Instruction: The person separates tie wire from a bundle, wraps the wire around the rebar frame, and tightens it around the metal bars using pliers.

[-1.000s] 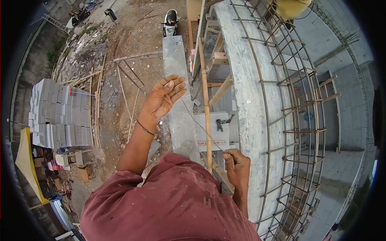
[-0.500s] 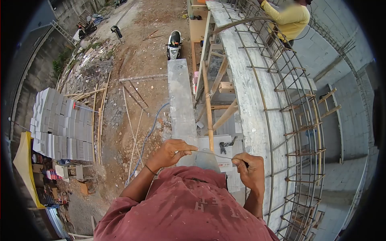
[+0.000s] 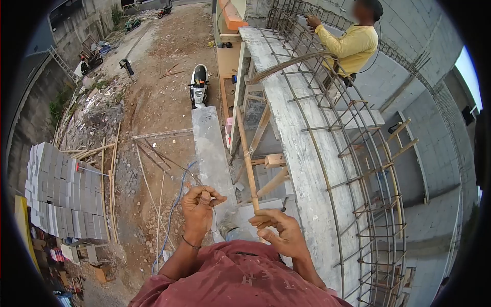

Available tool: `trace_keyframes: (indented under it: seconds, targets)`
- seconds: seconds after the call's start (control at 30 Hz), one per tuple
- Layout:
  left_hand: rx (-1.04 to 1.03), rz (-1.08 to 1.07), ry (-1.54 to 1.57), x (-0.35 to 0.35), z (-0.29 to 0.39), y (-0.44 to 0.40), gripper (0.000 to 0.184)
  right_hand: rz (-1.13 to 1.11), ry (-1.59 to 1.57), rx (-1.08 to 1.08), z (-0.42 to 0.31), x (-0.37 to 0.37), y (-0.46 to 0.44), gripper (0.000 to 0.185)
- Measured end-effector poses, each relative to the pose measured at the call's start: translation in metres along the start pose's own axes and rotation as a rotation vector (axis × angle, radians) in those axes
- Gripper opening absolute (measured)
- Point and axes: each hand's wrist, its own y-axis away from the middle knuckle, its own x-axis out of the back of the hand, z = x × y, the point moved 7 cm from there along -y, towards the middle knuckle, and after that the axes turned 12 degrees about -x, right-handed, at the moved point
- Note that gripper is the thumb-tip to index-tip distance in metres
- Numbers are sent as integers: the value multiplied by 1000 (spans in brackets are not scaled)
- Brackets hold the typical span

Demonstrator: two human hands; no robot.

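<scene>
My left hand (image 3: 200,207) is raised in front of my chest, thumb and fingers pinched together. A thin dark wire (image 3: 215,219) seems to hang from its fingertips, though it is faint. Apart from it, my right hand (image 3: 277,233) has its fingers loosely bent and the thumb away from them, with nothing visible in it. Beneath the hands lies a long grey plank (image 3: 210,148). Just beyond the right hand a bamboo pole (image 3: 247,161) slants upward. To the right runs a rebar cage (image 3: 353,179) above a pale formwork board (image 3: 302,143).
A person in a yellow shirt (image 3: 353,48) works at the far rebar, near a bundle of long wires (image 3: 291,64). Stacked grey blocks (image 3: 69,194) stand below left. A scooter (image 3: 199,87) is parked beyond the plank. A blue hose (image 3: 176,207) crosses the ground.
The wire was stretched between both hands; my right hand has let go and opened. Both hands have shifted left and the view has tilted up.
</scene>
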Motion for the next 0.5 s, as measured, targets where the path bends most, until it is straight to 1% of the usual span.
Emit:
trace_keyframes:
  seconds: [0.03, 0.07, 0.1, 0.13, 0.17, 0.2, 0.23, 0.3, 0.33, 0.37, 0.4, 0.47, 0.5]
  targets:
    - [-45, -69, 58, -20, 9, -22, 16, 57, 249, 104, 3, -14, -28, 66]
    - [-42, -95, 69, -33, 11, -39, 16, 102, 409, 204, 3, -23, -50, 66]
    - [-40, -70, 127, -43, 11, -57, 17, 147, 570, 303, 3, -32, -70, 66]
    - [-35, -43, 180, -52, 12, -73, 17, 170, 566, 313, 10, -38, -93, 66]
    - [-33, -24, 191, -62, 14, -89, 16, 147, 493, 362, 16, -45, -114, 57]
    - [-38, -48, 193, -72, 18, -106, 16, 122, 423, 416, 19, -48, -135, 48]
    - [-52, -32, 188, -76, 21, -120, 15, 134, 422, 432, 29, -49, -152, 48]
    - [-72, -29, 174, -80, 19, -153, 15, -22, 155, 170, 50, -52, -190, 32]
    - [-146, -28, 90, -74, 22, -171, 15, -19, 142, 182, 52, -46, -201, 32]
    - [-216, -26, 4, -67, 28, -188, 15, -18, 175, 117, 48, -39, -207, 27]
    - [-214, -39, -7, -57, 29, -203, 15, -15, 209, 49, 48, -31, -212, 22]
    - [-303, -38, -292, -38, 37, -231, 14, 31, 218, 71, 49, -17, -222, 21]
    - [-332, -73, -402, -41, 42, -240, 12, 38, 193, -4, 53, -11, -227, 21]
